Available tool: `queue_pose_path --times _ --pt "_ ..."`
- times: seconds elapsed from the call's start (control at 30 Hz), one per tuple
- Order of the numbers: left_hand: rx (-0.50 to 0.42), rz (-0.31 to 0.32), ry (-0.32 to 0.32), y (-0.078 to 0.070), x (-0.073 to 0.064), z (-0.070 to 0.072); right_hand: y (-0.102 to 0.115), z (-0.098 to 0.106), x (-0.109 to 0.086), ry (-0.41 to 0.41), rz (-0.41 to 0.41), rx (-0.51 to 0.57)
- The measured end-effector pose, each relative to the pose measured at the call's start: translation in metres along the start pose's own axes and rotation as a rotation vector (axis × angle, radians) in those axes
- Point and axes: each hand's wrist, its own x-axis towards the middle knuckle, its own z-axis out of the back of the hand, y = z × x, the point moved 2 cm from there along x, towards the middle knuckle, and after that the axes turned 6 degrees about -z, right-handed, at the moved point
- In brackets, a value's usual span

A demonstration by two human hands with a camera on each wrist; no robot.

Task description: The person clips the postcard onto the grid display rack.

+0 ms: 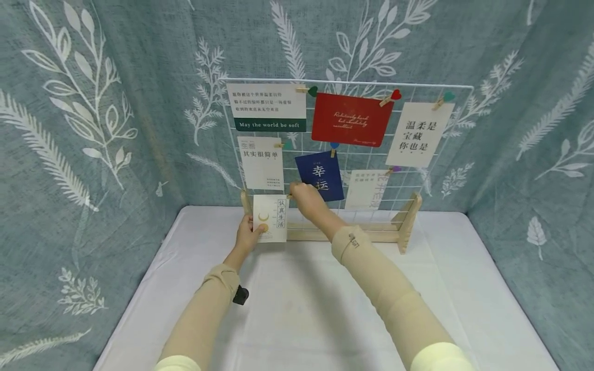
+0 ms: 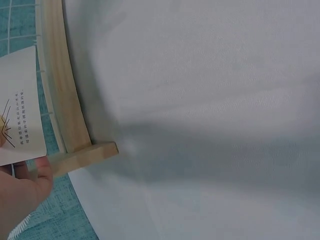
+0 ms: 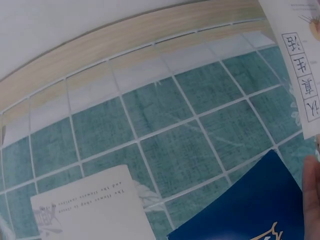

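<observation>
My left hand [image 1: 247, 236] holds a white card [image 1: 270, 206] with a gold moon and boxed characters by its lower left edge, thumb over the front. The card stands upright at the lower left of a white wire grid [image 1: 371, 219]. In the left wrist view, my fingers [image 2: 44, 175] show at the card's lower edge. My right hand [image 1: 308, 200] is at the card's upper right corner and pinches a small wooden clothespin [image 1: 290, 195], mostly hidden by the fingers. Just behind this hand hangs a dark blue card [image 1: 331, 178]. In the right wrist view only a finger edge [image 3: 312, 200] appears.
The grid stands on a wooden base [image 1: 371, 235] with a foot [image 1: 408, 224] at the right. Heart-topped clothespins hold other cards: a red card [image 1: 350, 118], a green-and-white card [image 1: 266, 103] and several white ones. A white cloth [image 1: 297, 309] covers the table; patterned curtains surround it.
</observation>
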Motion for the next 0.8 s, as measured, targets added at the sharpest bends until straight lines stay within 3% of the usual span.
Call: queue_pose_path --times 0.1,0.13,0.23,0.3,0.37,0.47,0.53,0.63,0.8 --pt "-0.018 -0.041 -0.026 0.015 0.006 -0.003 0.000 0.000 0.002 -0.009 0.003 -0.027" --pt "0.004 -0.011 -0.025 0.012 0.006 -0.003 0.000 0.001 0.003 -0.009 -0.003 -0.030" --pt "0.016 -0.105 -0.103 0.032 0.012 -0.007 0.001 0.002 0.006 0.013 -0.034 -0.017" --pt "0.074 -0.045 -0.111 0.020 0.007 -0.007 0.002 0.001 0.009 0.034 -0.046 -0.003" --pt "0.106 -0.071 -0.153 0.046 0.020 -0.011 0.002 0.001 0.012 0.044 -0.049 -0.001" --pt "0.123 -0.028 -0.141 0.060 0.030 -0.012 0.003 0.000 0.014 0.046 -0.039 -0.016" --pt "0.121 -0.044 -0.166 0.080 0.039 -0.015 0.003 -0.001 0.015 0.046 -0.039 -0.034" --pt "0.092 -0.039 -0.170 0.066 0.033 -0.016 0.004 -0.002 0.017 0.052 -0.043 -0.060" --pt "0.041 0.011 -0.159 0.057 0.030 -0.019 0.006 -0.003 0.018 0.061 -0.071 -0.099"
